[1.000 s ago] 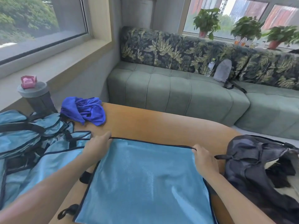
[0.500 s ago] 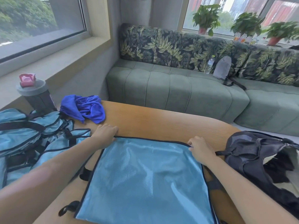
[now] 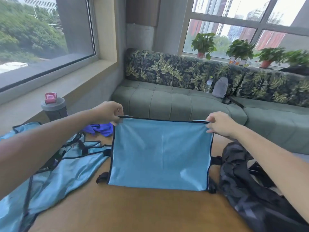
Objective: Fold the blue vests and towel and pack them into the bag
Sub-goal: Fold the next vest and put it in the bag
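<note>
On the wooden table, our left hand and right hand pinch one vest mid-fold; another vest, towel and bag await.

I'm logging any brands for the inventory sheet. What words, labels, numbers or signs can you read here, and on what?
None can be read.
Vest, held up by both hands: plain light blue with dark trim, no print showing.
Shaker cup: no legible marking.
Water bottle on the sofa: has a label, too small and blurred to read.
Bag: no lettering visible.
Bottles on the windowsill: too blurred.
</note>
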`<state>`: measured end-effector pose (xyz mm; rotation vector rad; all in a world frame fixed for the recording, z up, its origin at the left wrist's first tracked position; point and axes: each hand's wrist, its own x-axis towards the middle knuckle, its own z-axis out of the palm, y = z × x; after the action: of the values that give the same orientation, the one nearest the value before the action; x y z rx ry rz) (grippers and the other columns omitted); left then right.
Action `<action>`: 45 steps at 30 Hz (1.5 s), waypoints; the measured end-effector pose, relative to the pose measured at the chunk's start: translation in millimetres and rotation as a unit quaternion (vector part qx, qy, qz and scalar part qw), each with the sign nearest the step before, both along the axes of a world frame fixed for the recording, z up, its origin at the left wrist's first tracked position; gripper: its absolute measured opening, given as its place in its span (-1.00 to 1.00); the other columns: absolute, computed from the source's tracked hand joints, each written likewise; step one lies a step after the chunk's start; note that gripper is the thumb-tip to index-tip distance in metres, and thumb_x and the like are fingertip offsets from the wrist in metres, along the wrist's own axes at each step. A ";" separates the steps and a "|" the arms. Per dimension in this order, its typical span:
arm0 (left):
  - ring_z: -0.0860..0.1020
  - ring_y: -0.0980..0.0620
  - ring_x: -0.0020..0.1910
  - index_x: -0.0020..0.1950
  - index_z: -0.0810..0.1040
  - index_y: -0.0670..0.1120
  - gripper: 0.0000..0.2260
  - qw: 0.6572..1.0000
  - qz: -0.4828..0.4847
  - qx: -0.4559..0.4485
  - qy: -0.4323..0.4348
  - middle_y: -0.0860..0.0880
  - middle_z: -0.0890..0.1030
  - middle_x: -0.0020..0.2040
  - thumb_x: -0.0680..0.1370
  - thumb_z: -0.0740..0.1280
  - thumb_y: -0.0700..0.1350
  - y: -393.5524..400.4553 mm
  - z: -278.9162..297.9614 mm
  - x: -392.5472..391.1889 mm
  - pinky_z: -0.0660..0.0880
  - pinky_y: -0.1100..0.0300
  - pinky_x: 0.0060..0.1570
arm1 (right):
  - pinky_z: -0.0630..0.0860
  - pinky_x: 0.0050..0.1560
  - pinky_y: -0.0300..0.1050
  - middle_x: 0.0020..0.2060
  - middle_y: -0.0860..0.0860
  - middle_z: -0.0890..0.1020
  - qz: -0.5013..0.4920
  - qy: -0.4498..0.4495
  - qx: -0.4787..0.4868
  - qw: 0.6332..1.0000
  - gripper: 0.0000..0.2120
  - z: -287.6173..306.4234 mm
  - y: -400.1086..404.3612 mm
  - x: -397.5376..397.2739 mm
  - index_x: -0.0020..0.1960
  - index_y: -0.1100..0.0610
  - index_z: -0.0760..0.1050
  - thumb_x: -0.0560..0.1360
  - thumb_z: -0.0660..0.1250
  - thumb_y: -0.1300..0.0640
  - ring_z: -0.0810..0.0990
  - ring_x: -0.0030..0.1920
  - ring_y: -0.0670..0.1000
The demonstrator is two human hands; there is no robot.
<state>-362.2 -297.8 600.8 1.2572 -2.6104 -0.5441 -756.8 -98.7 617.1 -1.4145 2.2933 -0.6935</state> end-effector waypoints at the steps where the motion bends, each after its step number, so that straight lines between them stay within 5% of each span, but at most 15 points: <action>1: 0.66 0.11 -0.35 -0.12 0.58 -0.10 -0.87 1.000 0.008 -0.014 0.023 0.01 0.68 -0.28 0.46 0.50 -0.26 1.2 13.5 -0.6 0.58 0.24 -0.18 | 0.65 0.06 0.11 -0.01 0.19 0.62 -0.010 0.007 -0.032 0.999 -0.90 12.7 -0.1 0.5 -0.10 0.24 0.54 0.58 0.34 0.36 0.70 -0.05 0.19; 6: 0.61 -0.10 -0.22 -0.05 0.53 -0.11 -0.84 0.989 0.024 -0.095 0.110 -0.02 0.61 -0.15 0.50 0.46 -0.30 19.3 57.4 -2.2 0.45 0.30 -0.29 | 0.49 0.05 0.02 0.00 0.03 0.65 -0.022 0.128 -0.158 0.979 -0.90 47.8 15.8 5.4 0.03 0.08 0.55 0.61 0.30 0.25 0.59 0.05 0.10; 8: 0.56 -0.10 -0.18 -0.01 0.51 -0.08 -0.83 0.982 0.011 -0.146 0.122 -0.02 0.60 -0.11 0.52 0.45 -0.27 24.4 57.3 0.0 0.40 0.18 -0.21 | 0.44 -0.01 0.00 -0.03 -0.05 0.63 -0.028 0.158 -0.191 0.968 -0.87 43.6 23.3 8.5 0.02 0.02 0.52 0.61 0.28 0.23 0.53 0.03 0.06; 13: 0.45 -0.04 -0.22 -0.03 0.50 -0.11 -0.82 0.966 -0.040 -0.219 0.135 0.07 0.52 -0.19 0.50 0.43 -0.34 71.8 6.1 22.5 0.32 0.09 -0.20 | 0.40 -0.06 -0.08 -0.05 -0.01 0.61 0.003 0.131 -0.210 0.969 -0.82 -20.8 70.4 24.4 -0.02 0.06 0.50 0.56 0.32 0.34 0.54 -0.02 0.06; 17: 0.52 -0.08 -0.16 -0.07 0.43 -0.01 -0.84 0.978 -0.037 -0.170 0.118 0.04 0.54 -0.15 0.48 0.34 -0.23 118.9 -97.9 51.8 0.50 0.01 -0.17 | 0.50 0.04 -0.06 -0.01 0.03 0.68 -0.018 0.118 -0.136 0.984 -0.78 -117.9 126.9 50.1 0.03 0.06 0.60 0.51 0.38 0.34 0.63 0.03 0.12; 21: 0.44 -0.06 -0.22 -0.08 0.35 -0.02 -0.89 0.991 -0.065 -0.105 0.047 0.03 0.44 -0.19 0.49 0.24 -0.19 180.6 -189.4 79.5 0.47 -0.01 -0.28 | 0.50 0.01 -0.14 -0.02 -0.06 0.62 0.012 0.139 -0.052 0.989 -0.76 -205.9 193.9 83.0 -0.04 -0.03 0.58 0.51 0.36 0.33 0.64 0.02 0.03; 23: 0.45 -0.02 -0.18 -0.05 0.37 0.00 -0.91 0.994 -0.076 -0.075 0.009 0.06 0.45 -0.15 0.50 0.23 -0.17 205.8 -210.3 89.8 0.49 -0.04 -0.23 | 0.49 0.15 -0.17 0.06 -0.07 0.62 0.024 0.144 -0.026 0.989 -0.69 -234.8 216.6 92.1 0.02 -0.06 0.58 0.52 0.33 0.36 0.62 0.14 0.01; 25: 0.48 0.03 -0.09 0.00 0.42 0.02 -0.91 0.995 -0.083 -0.051 0.003 0.09 0.49 -0.08 0.52 0.18 -0.05 217.3 -213.7 95.3 0.51 0.01 -0.12 | 0.36 0.37 -0.18 0.26 0.00 0.60 0.027 0.158 -0.003 0.987 -0.68 -247.0 226.6 96.1 0.22 0.09 0.61 0.57 0.26 0.36 0.51 0.36 0.02; 27: 0.50 0.09 0.00 0.05 0.47 0.06 -0.85 0.996 -0.084 -0.040 0.011 0.12 0.52 0.00 0.57 0.18 0.04 221.0 -207.9 96.9 0.50 0.08 -0.02 | 0.36 0.39 -0.10 0.33 0.03 0.57 0.033 0.196 -0.013 0.980 -0.68 -247.3 232.0 102.7 0.27 0.17 0.60 0.56 0.29 0.36 0.42 0.45 0.04; 32: 0.46 0.16 -0.02 0.21 0.53 0.05 -0.83 0.997 -0.035 -0.067 0.030 0.16 0.49 0.04 0.71 0.18 -0.02 203.9 -188.6 87.2 0.36 0.33 -0.11 | 0.43 0.34 -0.06 0.26 0.01 0.58 -0.005 0.161 -0.052 0.986 -0.69 -235.4 239.7 135.1 0.32 0.18 0.55 0.59 0.31 0.26 0.46 0.32 0.00; 38: 0.59 -0.05 0.10 0.25 0.59 -0.02 -0.69 1.000 -0.007 -0.001 -0.022 0.01 0.62 0.11 0.61 0.22 -0.28 176.1 -194.6 83.7 0.53 0.05 0.08 | 0.18 0.51 -0.18 0.49 -0.04 0.38 0.004 0.116 0.004 0.993 -0.57 -241.1 229.2 140.1 0.54 0.12 0.34 0.68 0.16 0.10 0.25 0.51 -0.07; 45: 0.61 0.02 0.04 0.24 0.57 -0.01 -0.80 0.999 -0.042 -0.013 -0.019 0.09 0.64 0.05 0.67 0.22 -0.15 213.3 -185.1 64.3 0.50 0.17 -0.05 | 0.38 0.35 -0.01 0.36 0.11 0.50 0.018 0.163 0.076 0.984 -0.65 -217.1 171.1 78.4 0.42 0.20 0.43 0.67 0.14 0.20 0.43 0.38 0.10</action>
<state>-297.9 -84.5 415.7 1.1648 -2.7040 -0.5038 -678.4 72.4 399.9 -1.5876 2.4932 -0.2841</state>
